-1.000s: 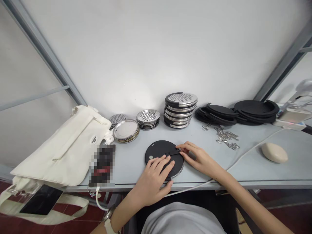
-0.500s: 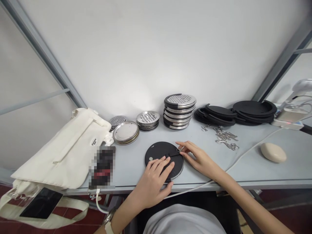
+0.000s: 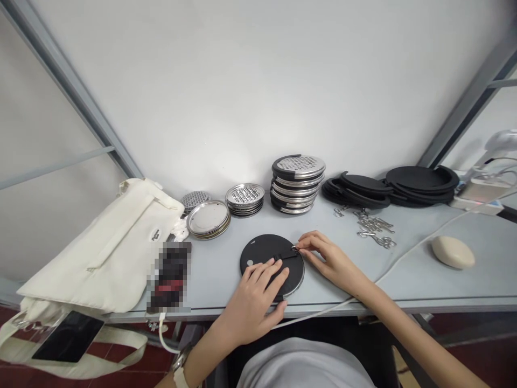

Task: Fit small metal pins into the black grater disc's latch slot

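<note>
A round black disc with a metal rim (image 3: 264, 251) lies flat on the grey table (image 3: 404, 280) in front of me. My left hand (image 3: 252, 302) rests on its near half, fingers spread and pressing it down. My right hand (image 3: 329, 258) is at the disc's right edge, thumb and forefinger pinched on a small metal ring (image 3: 295, 249) at the end of the disc's black strap.
Behind the disc stand a tall stack of perforated metal discs (image 3: 298, 183), two lower stacks (image 3: 244, 198) and flat metal lids (image 3: 208, 218). Black covers (image 3: 390, 187) and loose metal hooks (image 3: 374, 225) lie right. A cream bag (image 3: 105, 248), a blurred item (image 3: 169, 275) and a beige oval (image 3: 452, 252) sit nearby.
My right hand's fingers have curled in and pinched the small ring at the disc's right edge. My left hand has stayed flat on the disc.
</note>
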Available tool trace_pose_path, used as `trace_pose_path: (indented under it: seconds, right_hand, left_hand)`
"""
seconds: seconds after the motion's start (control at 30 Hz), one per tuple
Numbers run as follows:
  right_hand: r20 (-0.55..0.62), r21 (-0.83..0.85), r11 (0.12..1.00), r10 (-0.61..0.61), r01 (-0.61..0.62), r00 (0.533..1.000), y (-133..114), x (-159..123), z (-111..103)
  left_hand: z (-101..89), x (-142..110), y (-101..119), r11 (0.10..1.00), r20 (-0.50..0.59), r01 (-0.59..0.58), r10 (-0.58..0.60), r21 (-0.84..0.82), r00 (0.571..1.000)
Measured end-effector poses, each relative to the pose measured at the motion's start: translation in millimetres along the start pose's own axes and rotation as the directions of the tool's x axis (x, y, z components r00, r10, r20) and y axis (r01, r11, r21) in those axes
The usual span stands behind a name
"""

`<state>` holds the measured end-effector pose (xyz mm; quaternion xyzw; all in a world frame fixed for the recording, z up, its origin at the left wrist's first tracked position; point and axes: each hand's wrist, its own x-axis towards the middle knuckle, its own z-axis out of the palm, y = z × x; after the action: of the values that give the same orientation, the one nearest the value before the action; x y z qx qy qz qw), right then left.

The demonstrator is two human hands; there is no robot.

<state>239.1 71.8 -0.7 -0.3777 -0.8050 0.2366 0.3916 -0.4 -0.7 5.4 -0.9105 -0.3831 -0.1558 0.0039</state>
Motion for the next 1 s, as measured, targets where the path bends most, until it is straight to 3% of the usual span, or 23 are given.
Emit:
trace_pose_path:
  seconds: [0.73,1.0]
  right_hand:
    - [0.029,-0.013,0.994,0.109,-0.108,0.994,-7.6,-1.2,-0.9]
    - [0.054,0.002,0.997,0.083,-0.083,0.995,-5.2,0.0,-1.7]
  left_hand:
    - [0.0,1.4,-1.3,1.000,-0.009,-0.012,0.012,-0.006,1.000]
    - [0.9,0.0,-0.3,1.000,-0.008,0.005,-0.005,-0.025,1.000]
